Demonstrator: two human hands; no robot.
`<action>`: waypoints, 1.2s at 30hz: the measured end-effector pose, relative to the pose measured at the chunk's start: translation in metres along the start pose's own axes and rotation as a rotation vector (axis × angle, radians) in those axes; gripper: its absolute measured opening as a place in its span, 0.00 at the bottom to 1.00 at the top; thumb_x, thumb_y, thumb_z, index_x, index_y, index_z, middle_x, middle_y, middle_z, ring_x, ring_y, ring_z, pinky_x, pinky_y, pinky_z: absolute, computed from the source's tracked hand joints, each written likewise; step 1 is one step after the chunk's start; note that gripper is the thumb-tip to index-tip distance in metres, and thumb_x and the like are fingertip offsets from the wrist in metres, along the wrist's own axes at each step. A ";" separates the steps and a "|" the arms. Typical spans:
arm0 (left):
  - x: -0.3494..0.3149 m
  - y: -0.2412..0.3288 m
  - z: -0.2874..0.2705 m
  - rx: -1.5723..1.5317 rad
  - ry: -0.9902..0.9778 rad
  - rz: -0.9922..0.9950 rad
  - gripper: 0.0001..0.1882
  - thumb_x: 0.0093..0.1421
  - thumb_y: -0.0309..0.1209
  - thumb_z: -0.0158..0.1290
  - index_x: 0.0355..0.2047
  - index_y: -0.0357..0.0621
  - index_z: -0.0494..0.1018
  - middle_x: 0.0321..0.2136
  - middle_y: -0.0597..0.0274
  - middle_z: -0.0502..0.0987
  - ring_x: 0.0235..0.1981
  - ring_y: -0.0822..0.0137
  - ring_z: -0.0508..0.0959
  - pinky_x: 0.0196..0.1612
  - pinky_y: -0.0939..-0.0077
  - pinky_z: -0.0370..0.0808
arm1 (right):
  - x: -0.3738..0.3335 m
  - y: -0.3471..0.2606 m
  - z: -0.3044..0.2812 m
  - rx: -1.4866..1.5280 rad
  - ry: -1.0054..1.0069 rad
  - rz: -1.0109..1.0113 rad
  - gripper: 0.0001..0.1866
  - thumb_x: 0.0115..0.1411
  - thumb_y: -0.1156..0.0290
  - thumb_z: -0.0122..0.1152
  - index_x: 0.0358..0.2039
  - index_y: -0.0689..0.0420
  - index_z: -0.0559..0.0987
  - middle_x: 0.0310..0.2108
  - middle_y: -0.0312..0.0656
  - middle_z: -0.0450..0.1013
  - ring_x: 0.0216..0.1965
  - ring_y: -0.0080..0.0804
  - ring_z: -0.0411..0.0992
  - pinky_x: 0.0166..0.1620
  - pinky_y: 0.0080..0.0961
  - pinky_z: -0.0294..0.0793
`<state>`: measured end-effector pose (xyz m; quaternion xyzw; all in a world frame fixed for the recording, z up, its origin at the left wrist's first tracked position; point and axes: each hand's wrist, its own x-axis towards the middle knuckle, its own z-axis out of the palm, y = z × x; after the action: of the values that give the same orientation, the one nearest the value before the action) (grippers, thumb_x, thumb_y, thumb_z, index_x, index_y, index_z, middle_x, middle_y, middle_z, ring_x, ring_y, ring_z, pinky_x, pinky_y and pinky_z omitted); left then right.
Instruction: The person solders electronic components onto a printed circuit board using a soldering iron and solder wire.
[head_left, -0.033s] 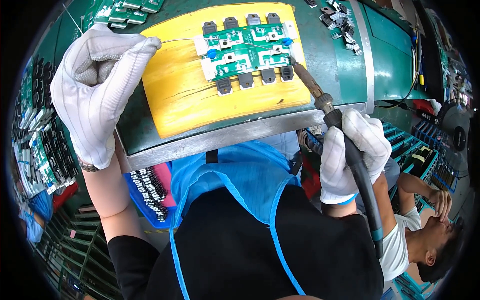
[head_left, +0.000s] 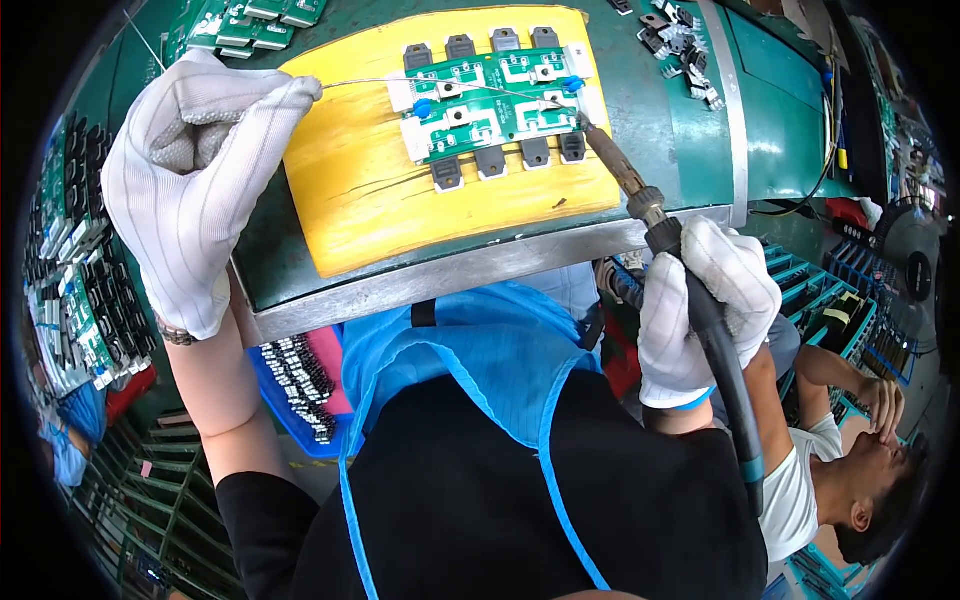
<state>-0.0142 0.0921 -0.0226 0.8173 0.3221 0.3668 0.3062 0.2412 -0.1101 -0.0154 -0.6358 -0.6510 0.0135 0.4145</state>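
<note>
My left hand [head_left: 190, 180], in a white striped glove, pinches a thin solder wire [head_left: 375, 80] between thumb and forefinger. The wire arcs rightward over a green circuit board [head_left: 490, 122]. My right hand [head_left: 710, 310], gloved too, is wrapped round the handle of a soldering iron [head_left: 640, 190]. Its tip rests at the board's right edge, close to the wire's end; whether they touch is too small to tell. Two blue disc components [head_left: 422, 108] and white end connectors sit on the board. Black tabbed components [head_left: 490, 160] stick out along its far and near edges.
Under the board lies a yellow block [head_left: 370, 215] on the green metal-edged bench. Loose black components [head_left: 685, 55] lie at the far right, stacked circuit boards [head_left: 250, 25] at the far left. A blue bin [head_left: 300, 390] of parts is below the bench edge. Another person [head_left: 840, 470] is at right.
The soldering iron and my right hand have shifted very slightly left. The board has moved a tiny bit left with them. My left hand looks unmoved.
</note>
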 end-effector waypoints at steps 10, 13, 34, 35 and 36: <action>0.000 -0.004 0.007 -0.104 -0.001 -0.025 0.09 0.54 0.21 0.65 0.35 0.33 0.80 0.31 0.63 0.80 0.33 0.78 0.78 0.37 0.87 0.73 | 0.005 -0.002 0.000 -0.056 -0.079 -0.067 0.23 0.48 0.82 0.71 0.45 0.56 0.76 0.35 0.40 0.78 0.31 0.36 0.78 0.37 0.29 0.77; -0.002 -0.002 0.005 -0.069 -0.004 -0.042 0.09 0.54 0.21 0.65 0.35 0.33 0.80 0.32 0.62 0.80 0.34 0.77 0.79 0.39 0.86 0.75 | 0.004 -0.005 0.006 -0.049 -0.018 -0.095 0.23 0.47 0.81 0.72 0.45 0.54 0.76 0.35 0.40 0.79 0.31 0.35 0.78 0.37 0.29 0.77; 0.002 0.002 0.008 0.006 -0.062 -0.034 0.08 0.53 0.22 0.66 0.33 0.32 0.80 0.29 0.62 0.79 0.28 0.79 0.75 0.31 0.88 0.69 | -0.002 0.001 0.009 -0.052 0.018 -0.132 0.26 0.46 0.81 0.72 0.47 0.55 0.75 0.36 0.40 0.78 0.31 0.34 0.78 0.37 0.28 0.75; 0.003 0.001 0.010 0.007 -0.061 -0.011 0.08 0.53 0.22 0.66 0.33 0.33 0.80 0.28 0.63 0.79 0.27 0.79 0.74 0.29 0.87 0.67 | -0.002 0.001 0.009 -0.053 0.019 -0.130 0.26 0.46 0.81 0.72 0.47 0.55 0.75 0.36 0.40 0.78 0.31 0.34 0.78 0.37 0.28 0.75; 0.002 0.001 0.010 0.010 -0.056 0.007 0.08 0.53 0.22 0.66 0.32 0.33 0.80 0.28 0.63 0.78 0.27 0.79 0.73 0.28 0.87 0.66 | 0.000 0.000 0.009 -0.047 0.015 -0.136 0.26 0.46 0.81 0.72 0.47 0.55 0.75 0.36 0.39 0.78 0.31 0.34 0.78 0.37 0.28 0.75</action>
<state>-0.0048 0.0906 -0.0262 0.8299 0.3122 0.3432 0.3099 0.2362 -0.1057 -0.0218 -0.5996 -0.6898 -0.0345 0.4044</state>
